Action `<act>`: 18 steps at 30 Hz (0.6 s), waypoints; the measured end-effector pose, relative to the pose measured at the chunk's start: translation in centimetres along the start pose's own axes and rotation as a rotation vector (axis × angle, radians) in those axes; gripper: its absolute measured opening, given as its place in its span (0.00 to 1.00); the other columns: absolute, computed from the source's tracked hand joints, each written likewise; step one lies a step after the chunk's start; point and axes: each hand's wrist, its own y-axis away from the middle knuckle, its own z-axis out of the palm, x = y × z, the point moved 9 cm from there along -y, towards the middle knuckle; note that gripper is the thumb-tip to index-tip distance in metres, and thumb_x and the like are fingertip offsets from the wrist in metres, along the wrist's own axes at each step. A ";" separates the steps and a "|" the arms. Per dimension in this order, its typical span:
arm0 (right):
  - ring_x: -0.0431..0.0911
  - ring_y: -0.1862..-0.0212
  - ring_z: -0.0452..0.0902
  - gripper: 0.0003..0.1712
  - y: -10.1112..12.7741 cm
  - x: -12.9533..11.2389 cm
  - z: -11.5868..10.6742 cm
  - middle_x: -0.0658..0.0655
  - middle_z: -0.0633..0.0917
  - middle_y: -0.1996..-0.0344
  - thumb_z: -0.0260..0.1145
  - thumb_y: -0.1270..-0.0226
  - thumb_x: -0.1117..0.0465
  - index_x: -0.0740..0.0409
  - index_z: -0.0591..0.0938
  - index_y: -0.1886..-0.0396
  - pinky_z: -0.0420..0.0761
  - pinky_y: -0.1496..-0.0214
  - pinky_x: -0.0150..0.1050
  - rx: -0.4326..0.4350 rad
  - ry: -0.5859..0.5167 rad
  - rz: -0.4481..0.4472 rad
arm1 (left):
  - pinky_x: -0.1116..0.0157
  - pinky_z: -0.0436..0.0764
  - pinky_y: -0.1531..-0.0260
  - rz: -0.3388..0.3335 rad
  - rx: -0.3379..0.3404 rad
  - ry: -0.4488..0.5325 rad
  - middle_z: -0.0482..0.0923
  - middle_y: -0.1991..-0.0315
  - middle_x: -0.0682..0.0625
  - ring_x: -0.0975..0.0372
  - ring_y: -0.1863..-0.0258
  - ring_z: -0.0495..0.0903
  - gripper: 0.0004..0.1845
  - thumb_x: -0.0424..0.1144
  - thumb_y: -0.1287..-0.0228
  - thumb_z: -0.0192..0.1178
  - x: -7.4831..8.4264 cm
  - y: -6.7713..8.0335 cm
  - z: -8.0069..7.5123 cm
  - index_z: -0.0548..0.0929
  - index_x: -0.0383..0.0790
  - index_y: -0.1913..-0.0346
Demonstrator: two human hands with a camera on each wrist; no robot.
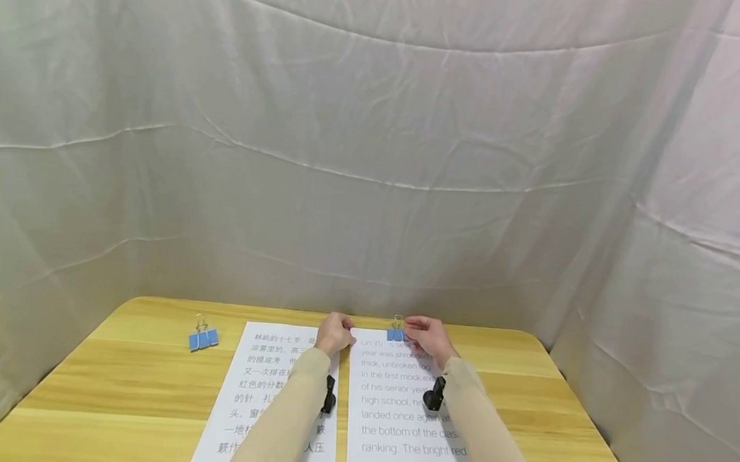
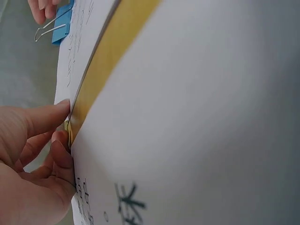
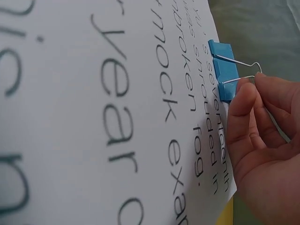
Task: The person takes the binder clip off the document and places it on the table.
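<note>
Right, near edge first: two printed sheets lie side by side on the wooden table (image 1: pixel 525 403) w/ a thin strip of tabletop between them. The Chinese-text sheet (image 1: pixel 258 394) is on the left, the English-text sheet (image 1: pixel 396 430) on the right, both partly under the forearms in beige sleeves. A black wrist-camera mount sits on each arm, approx mid-sheet.

Further up, the left hand (image 1: pixel 334 333) rests at the top inner corner of the Chinese-text sheet. In the left wrist view its thumb and curled fingers (image 2: pixel 44 119) press tog. at the paper's edge, pinching the corner; how many sheets are caught, can't tell.

Just beside it, the right hand (image 1: pixel 426 337) is at the top edge of the English-text sheet. Its thumb and forefinger (image 3: pixel 243 101) are closed on the wire handles of a blue binder clip (image 3: pixel 224 70), other fingers loosely curled behind. The clip's body sits on the sheet's top edge, near the left corner, just above the first line of text.

Far left, well apart from both hands, a 2nd blue binder clip (image 1: pixel 203 337) lies on bare wood, handles up.

Behind the table hangs a creased white cloth backdrop (image 1: pixel 375 153), also down the right side.
</note>
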 end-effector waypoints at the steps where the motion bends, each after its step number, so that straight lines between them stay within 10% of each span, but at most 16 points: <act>1: 0.46 0.67 0.79 0.21 0.0 -0.1 0.0 0.60 0.84 0.49 0.65 0.32 0.63 0.59 0.79 0.40 0.79 0.69 0.33 0.000 -0.002 -0.002 | 0.59 0.80 0.60 0.003 -0.001 0.005 0.82 0.65 0.45 0.56 0.65 0.77 0.15 0.25 0.53 0.73 0.0 0.0 0.0 0.86 0.34 0.59; 18: 0.44 0.61 0.80 0.20 -0.3 -0.9 1.0 0.59 0.86 0.49 0.66 0.31 0.60 0.58 0.80 0.41 0.76 0.68 0.34 -0.006 0.043 -0.024 | 0.56 0.82 0.56 0.029 0.005 0.036 0.85 0.58 0.40 0.52 0.58 0.82 0.15 0.24 0.49 0.69 0.3 0.4 0.0 0.86 0.31 0.56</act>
